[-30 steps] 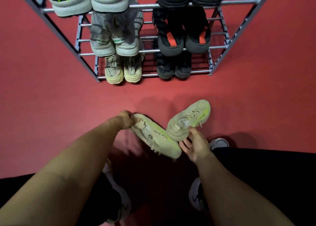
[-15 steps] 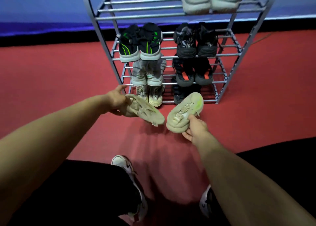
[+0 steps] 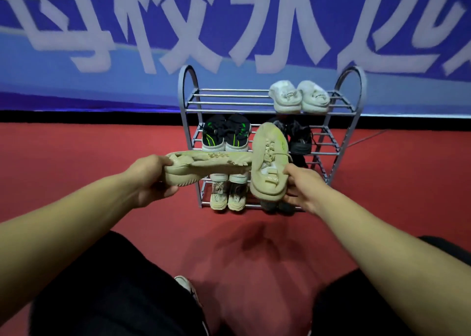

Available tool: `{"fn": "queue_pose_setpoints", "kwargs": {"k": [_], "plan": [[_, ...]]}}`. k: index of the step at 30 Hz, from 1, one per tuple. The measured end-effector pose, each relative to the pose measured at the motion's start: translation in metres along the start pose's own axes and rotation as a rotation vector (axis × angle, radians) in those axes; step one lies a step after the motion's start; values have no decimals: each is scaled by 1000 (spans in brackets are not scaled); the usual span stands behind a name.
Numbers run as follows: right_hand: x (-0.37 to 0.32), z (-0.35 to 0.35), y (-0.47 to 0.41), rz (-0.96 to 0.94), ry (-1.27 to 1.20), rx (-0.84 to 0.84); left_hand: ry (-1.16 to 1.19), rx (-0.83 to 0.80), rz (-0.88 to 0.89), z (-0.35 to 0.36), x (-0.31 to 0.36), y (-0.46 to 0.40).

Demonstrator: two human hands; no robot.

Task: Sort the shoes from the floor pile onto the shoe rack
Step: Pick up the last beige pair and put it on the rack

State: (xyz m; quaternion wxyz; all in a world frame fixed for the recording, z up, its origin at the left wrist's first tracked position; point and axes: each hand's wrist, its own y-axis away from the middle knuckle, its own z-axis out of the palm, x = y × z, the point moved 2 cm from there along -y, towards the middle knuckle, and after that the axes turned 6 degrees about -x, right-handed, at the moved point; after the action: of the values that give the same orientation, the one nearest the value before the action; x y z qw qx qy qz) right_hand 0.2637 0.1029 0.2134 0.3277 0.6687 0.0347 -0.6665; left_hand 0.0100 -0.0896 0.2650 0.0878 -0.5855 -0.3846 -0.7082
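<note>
I hold two beige sneakers in the air in front of the grey metal shoe rack point(image 3: 187, 121). My left hand point(image 3: 150, 176) grips the heel of one beige sneaker point(image 3: 206, 166), which lies sideways with its toe pointing right. My right hand point(image 3: 299, 183) grips the heel of the other beige sneaker point(image 3: 270, 157), toe pointing up toward the rack. A white pair point(image 3: 299, 97) sits on the right of the top shelf; the left of that shelf is bare. Black-and-green shoes point(image 3: 225, 134) fill the second shelf's left side.
Dark shoes point(image 3: 300, 137) sit on the second shelf's right side, and a beige pair point(image 3: 228, 199) on the bottom shelf. Red floor point(image 3: 76, 152) surrounds the rack. A blue banner wall point(image 3: 127, 30) stands behind it. My black-clad knees point(image 3: 102, 297) fill the foreground.
Both hands have lifted the two beige sneakers from near the floor up to the rack's middle height. My view has tilted up, so the whole rack and the wall now show.
</note>
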Motion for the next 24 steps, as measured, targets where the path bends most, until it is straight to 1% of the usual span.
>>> {"fn": "queue_pose_setpoints", "kwargs": {"k": [3, 6, 11, 15, 19, 24], "plan": [[-33, 2, 1, -89, -16, 2, 98, -46, 32, 3, 14, 8], [-68, 12, -8, -187, -46, 3, 157, -33, 86, 13, 31, 7], [-124, 31, -38, -303, -104, 69, 271, -55, 193, 38, 66, -19], [-161, 50, -79, -353, 10, 111, 309, -94, 293, 63, 98, -69], [-185, 78, -129, -329, 111, 129, 381, -38, 273, 80, 119, -131], [-202, 106, -188, -266, 359, 154, 397, 23, 262, 89, 126, -195]]}}
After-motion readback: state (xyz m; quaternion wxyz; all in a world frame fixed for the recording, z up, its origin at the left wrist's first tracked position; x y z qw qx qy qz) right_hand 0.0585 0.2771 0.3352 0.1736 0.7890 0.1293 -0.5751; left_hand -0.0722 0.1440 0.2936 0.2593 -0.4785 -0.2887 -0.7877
